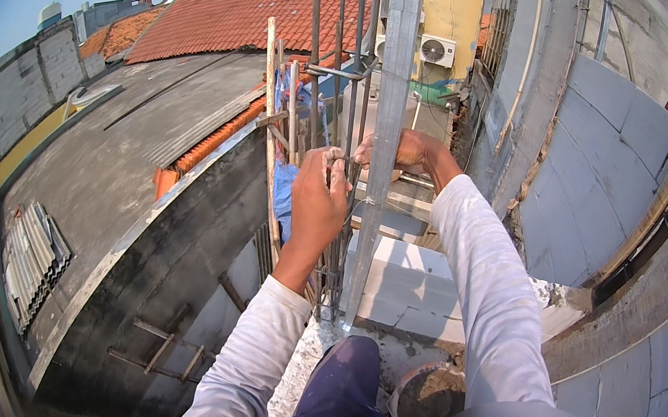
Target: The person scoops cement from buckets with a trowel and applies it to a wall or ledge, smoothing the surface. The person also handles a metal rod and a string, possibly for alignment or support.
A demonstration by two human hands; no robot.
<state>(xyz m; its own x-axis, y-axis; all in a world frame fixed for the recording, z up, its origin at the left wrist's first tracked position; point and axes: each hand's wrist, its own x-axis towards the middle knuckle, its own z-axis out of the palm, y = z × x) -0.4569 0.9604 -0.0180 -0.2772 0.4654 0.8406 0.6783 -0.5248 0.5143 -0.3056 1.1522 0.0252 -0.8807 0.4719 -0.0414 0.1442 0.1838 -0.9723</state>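
Observation:
A bundle of upright steel rebar (320, 23) with bent stirrup ties stands in front of me. Close to its right side rises a shiny galvanized metal channel (394, 70). My left hand (320, 198) is at the rebar, fingers and thumb pinched together on something too small to make out. From the right, my right hand (404, 151) reaches past the channel, which covers part of it; its closed fingertips come near the left hand's. What they pinch is not clear. Lower down, a thin wire (368, 202) crosses the channel.
Below me is a rough, mortar-spattered wall top (294, 377). A bucket (428, 398) with mortar sits by my leg. Bamboo poles (274, 103) and blue sheeting (283, 200) stand left of the rebar. Pale block walls (603, 164) rise at right; a drop and lower roof (163, 129) lie left.

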